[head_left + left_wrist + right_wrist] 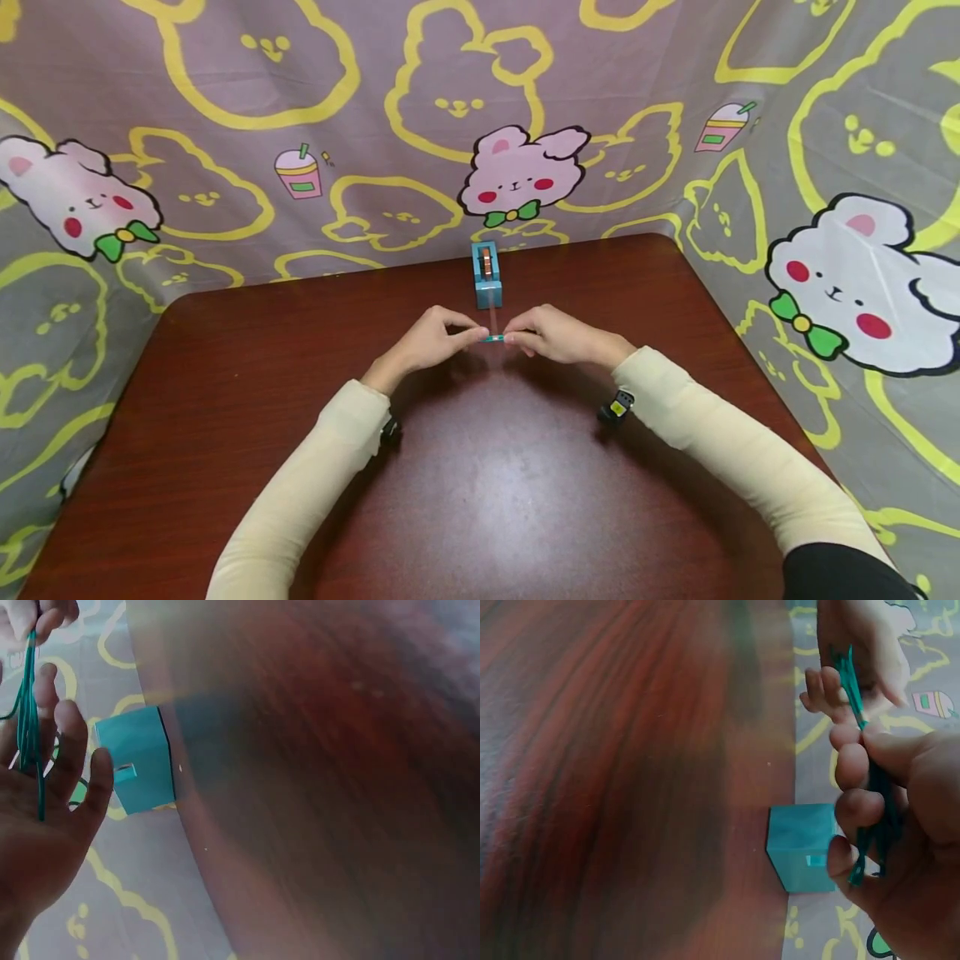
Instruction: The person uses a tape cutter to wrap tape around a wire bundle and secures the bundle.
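A bundle of thin green strands (493, 338) stretches between the two hands above the table. My left hand (435, 337) pinches one end between thumb and fingers, and the right hand (558, 333) pinches the other. In the left wrist view, loose strand ends of the bundle (28, 712) lie over the left palm. The right wrist view shows the bundle (851, 682) gathered tight at the right thumb, its other ends spreading across that hand's fingers. Just beyond the hands stands a blue tape dispenser (490, 297) with a brownish roll inside. A pale, narrow streak runs from it towards the bundle.
The glossy dark-red wooden table (247, 400) reflects a bright patch of light. Behind and beside it hangs a cartoon-printed cloth (420, 108). The dispenser sits near the table's far edge.
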The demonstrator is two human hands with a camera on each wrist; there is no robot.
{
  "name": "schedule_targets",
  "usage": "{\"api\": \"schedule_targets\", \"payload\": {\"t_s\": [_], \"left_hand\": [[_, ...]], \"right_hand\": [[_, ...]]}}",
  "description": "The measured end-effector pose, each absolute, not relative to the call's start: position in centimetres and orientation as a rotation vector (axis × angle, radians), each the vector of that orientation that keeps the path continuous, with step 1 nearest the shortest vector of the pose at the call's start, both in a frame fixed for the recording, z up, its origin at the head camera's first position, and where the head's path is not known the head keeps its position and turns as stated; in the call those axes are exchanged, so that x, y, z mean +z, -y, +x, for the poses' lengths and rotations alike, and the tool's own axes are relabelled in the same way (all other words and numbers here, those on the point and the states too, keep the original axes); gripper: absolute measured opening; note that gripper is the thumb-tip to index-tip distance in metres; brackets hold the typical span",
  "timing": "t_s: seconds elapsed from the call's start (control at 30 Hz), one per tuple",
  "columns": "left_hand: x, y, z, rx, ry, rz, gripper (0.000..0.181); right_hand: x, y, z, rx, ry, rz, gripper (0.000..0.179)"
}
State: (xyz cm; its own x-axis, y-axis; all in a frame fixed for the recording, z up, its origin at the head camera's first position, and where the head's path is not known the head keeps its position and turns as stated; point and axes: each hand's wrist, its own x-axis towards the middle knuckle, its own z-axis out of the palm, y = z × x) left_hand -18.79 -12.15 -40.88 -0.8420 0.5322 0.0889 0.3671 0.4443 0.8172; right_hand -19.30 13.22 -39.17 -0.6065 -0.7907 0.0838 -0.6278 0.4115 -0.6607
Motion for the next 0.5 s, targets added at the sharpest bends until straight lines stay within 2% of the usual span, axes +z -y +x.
{"api": "schedule_targets", "payload": {"t_s": [0.27, 0.37, 0.5], "left_hand": [[-41.1, 12.2, -20.3, 1.471, -2.176, 0.529, 0.057], [-41.1, 12.2, -20.9, 1.425, -2.052, 0.470, 0.063], [-41.1, 12.3, -21.4, 1.378, -1.914, 0.396, 0.062]], "right_hand": [[-39.9, -13.3, -18.7, -0.881, -2.600, -1.377, 0.019], [-40.2, -13.4, -18.7, -0.886, -2.637, -1.472, 0.018], [-40.7, -13.6, -18.8, -0.877, -2.690, -1.639, 0.012]]}}
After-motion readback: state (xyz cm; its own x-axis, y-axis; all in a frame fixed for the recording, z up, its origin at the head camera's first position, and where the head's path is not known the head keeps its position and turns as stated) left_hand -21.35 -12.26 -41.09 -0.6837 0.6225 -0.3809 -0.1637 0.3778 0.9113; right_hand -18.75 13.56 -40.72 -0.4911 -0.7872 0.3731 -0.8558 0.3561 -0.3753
